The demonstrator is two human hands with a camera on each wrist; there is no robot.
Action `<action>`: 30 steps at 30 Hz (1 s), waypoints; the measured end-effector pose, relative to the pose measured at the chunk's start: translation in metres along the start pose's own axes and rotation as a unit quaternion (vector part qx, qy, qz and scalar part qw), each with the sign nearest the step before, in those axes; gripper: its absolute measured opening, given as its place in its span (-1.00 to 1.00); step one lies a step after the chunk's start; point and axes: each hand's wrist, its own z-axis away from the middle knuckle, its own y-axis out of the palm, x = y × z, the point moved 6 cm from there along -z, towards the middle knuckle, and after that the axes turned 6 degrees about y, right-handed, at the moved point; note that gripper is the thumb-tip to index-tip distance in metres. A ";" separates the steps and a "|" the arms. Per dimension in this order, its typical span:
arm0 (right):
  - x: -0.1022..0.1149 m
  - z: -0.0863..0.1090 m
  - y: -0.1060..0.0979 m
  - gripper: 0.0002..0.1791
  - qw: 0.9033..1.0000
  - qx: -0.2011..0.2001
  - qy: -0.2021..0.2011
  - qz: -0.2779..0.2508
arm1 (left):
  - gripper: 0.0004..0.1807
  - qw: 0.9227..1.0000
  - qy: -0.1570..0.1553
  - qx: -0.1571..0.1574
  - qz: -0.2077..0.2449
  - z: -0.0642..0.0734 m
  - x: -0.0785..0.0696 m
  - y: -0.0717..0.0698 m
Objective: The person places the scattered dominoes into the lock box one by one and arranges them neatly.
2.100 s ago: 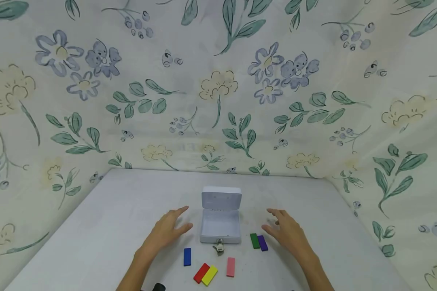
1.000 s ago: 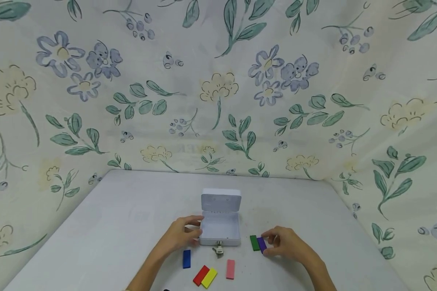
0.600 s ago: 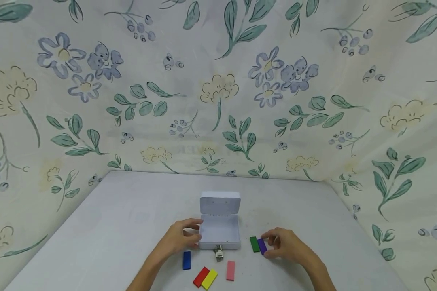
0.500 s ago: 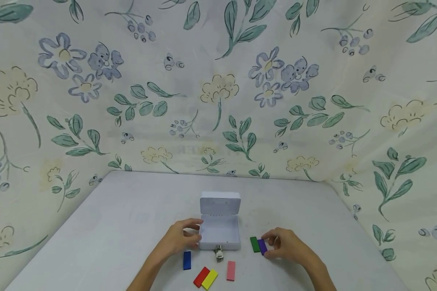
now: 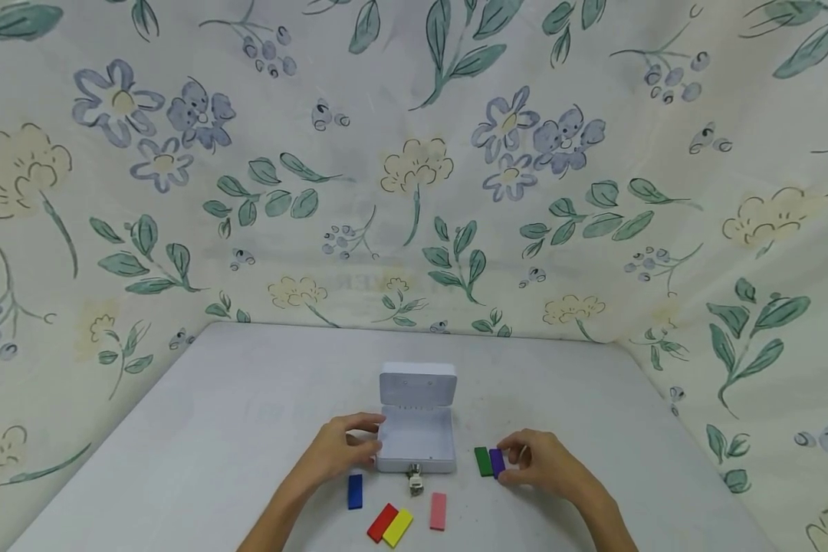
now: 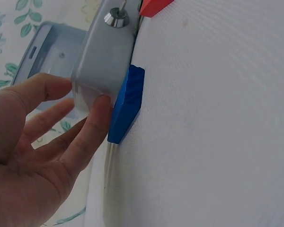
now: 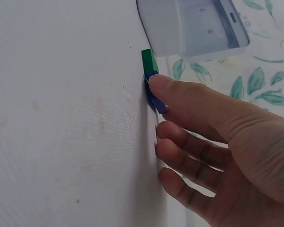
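Note:
A small white metal box point(image 5: 417, 437) stands with its lid point(image 5: 417, 385) raised and keys point(image 5: 415, 481) hanging at its front lock. My left hand point(image 5: 338, 446) touches the box's left side with loosely bent fingers; the left wrist view shows fingertips against the box wall point(image 6: 106, 52). To the right of the box, my right hand point(image 5: 548, 462) pinches a purple block point(image 5: 497, 463) between thumb and index finger. A green block point(image 5: 483, 461) lies beside the purple one. In the right wrist view, the thumb partly covers the purple block point(image 7: 158, 104).
A blue block point(image 5: 355, 491) lies below my left hand. Closer to me are a red block point(image 5: 383, 523) and a yellow block point(image 5: 398, 527) side by side, and a pink block point(image 5: 438, 511). A flower-patterned cloth point(image 5: 359, 230) surrounds the white table point(image 5: 269, 368).
My left hand has moved right to the box's side. My right hand has come down to the purple block and taken hold of it; the block has turned slightly straighter.

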 end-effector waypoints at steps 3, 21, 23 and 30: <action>0.000 0.001 0.000 -0.53 1.000 -0.002 0.000 -0.001 | -0.51 1.000 -0.005 -0.003 0.001 0.001 0.001 0.000; 0.001 0.001 -0.003 -0.50 0.999 -0.045 0.016 0.013 | -0.48 1.000 -0.018 0.004 0.009 0.000 0.005 0.001; 0.003 0.001 -0.004 -0.51 0.999 -0.048 0.018 0.013 | -0.49 1.000 -0.016 0.003 0.009 -0.001 0.004 0.000; 0.008 -0.002 -0.004 -0.52 0.998 -0.056 0.018 0.015 | -0.48 1.000 -0.013 0.002 0.012 -0.002 0.005 -0.003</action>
